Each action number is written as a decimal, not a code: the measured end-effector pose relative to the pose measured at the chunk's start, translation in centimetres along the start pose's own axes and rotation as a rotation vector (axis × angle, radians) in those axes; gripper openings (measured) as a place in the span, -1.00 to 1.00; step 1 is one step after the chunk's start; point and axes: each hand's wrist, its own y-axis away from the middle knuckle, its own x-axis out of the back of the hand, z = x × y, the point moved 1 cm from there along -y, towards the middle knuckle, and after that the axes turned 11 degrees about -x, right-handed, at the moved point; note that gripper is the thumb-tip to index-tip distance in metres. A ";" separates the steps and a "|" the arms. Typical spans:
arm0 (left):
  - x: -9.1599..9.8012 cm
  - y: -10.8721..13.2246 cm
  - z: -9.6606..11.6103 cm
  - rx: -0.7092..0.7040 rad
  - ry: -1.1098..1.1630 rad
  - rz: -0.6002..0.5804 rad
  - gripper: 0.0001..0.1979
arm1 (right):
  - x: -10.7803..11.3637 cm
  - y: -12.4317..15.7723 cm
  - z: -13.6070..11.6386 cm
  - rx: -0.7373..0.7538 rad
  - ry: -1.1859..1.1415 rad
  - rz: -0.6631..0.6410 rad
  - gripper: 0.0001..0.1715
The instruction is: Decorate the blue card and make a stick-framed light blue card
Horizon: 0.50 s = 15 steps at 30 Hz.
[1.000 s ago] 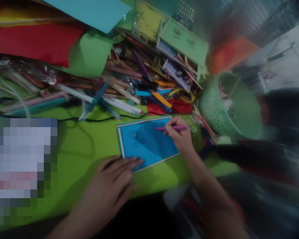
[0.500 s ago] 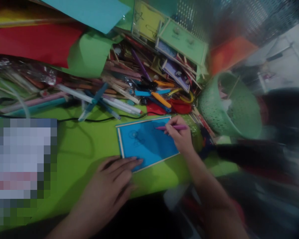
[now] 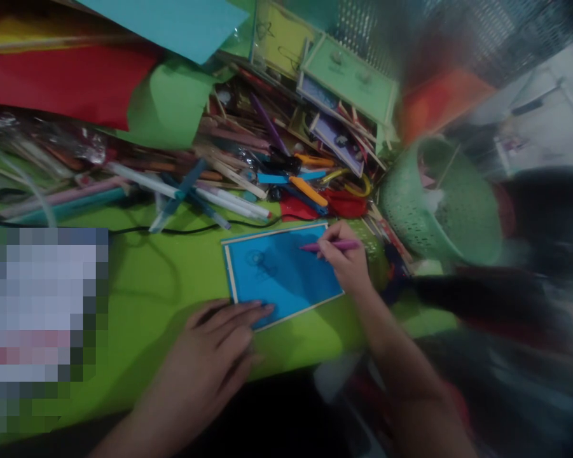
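Note:
A blue card (image 3: 286,280) with thin pale sticks along its edges lies on the green table. On its left part is a small dark line drawing (image 3: 262,264). My left hand (image 3: 224,337) rests open, its fingertips lying on the card's lower left corner. Held between the fingers of my right hand (image 3: 346,261) is a purple pen (image 3: 331,245), its tip pointing left over the card's right half. Whether the tip touches the card I cannot tell. A shadow from my right hand falls across the card.
Behind the card runs a black cable (image 3: 195,228). Several markers (image 3: 233,202), orange-handled cutters (image 3: 309,192) and loose sticks are heaped beyond it. A green basket (image 3: 441,203) stands at right. Stick-framed cards (image 3: 350,76) and coloured paper (image 3: 67,79) lie at the back. A blurred patch covers the left.
Almost nothing differs. My right hand and the pen have shifted very slightly right and down; my left hand stays on the card's corner.

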 end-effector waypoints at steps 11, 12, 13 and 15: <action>-0.2 0.4 -0.1 0.021 0.025 -0.011 -0.85 | -0.1 0.0 0.2 -0.007 -0.032 -0.030 -0.91; -0.2 0.4 -0.1 0.024 0.027 -0.010 -0.85 | -0.2 0.0 0.2 -0.009 -0.037 -0.033 -0.90; -0.2 0.5 -0.1 0.028 0.028 -0.013 -0.85 | -0.2 0.0 0.2 -0.012 -0.041 -0.034 -0.90; -0.2 0.5 -0.1 0.035 0.034 -0.023 -0.85 | -0.2 0.0 0.1 -0.014 -0.040 -0.030 -0.90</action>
